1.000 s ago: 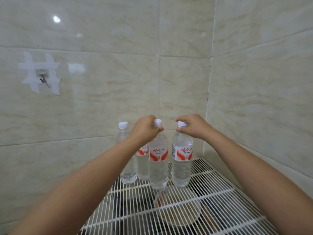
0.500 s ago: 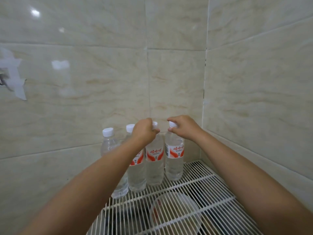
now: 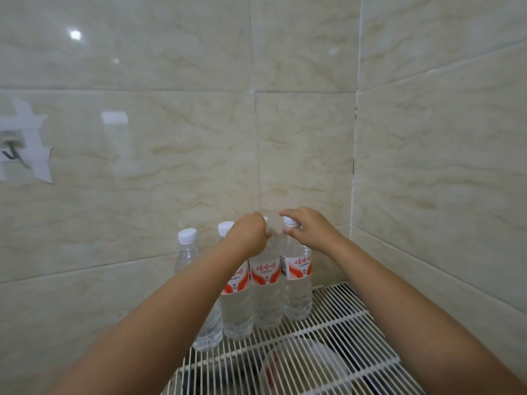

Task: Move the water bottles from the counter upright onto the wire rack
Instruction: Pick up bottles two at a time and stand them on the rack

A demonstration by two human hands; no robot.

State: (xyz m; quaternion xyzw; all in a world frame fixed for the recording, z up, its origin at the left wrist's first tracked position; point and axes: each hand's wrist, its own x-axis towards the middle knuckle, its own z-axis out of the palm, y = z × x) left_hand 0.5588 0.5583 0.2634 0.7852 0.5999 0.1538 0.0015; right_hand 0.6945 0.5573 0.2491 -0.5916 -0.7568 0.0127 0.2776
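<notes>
Several clear water bottles with white caps stand upright in a row at the back of the white wire rack [image 3: 345, 320], close to the tiled wall. The leftmost bottle [image 3: 186, 253] has no label; the second bottle [image 3: 236, 312] has a red and white label. My left hand [image 3: 249, 238] is closed around the neck of the third bottle [image 3: 265, 295], hiding its cap. My right hand [image 3: 310, 232] pinches the cap and neck of the rightmost bottle [image 3: 296, 289], with its forefinger over the cap.
The rack sits in a corner between two beige tiled walls. A round clear dish [image 3: 302, 369] and dark shapes lie under the wires in front of the bottles. A taped wall hook [image 3: 20, 149] is at the far left.
Both hands have carried their bottles back from the front of the rack into line with the other two by the wall. Their grips have stayed on the bottle tops.
</notes>
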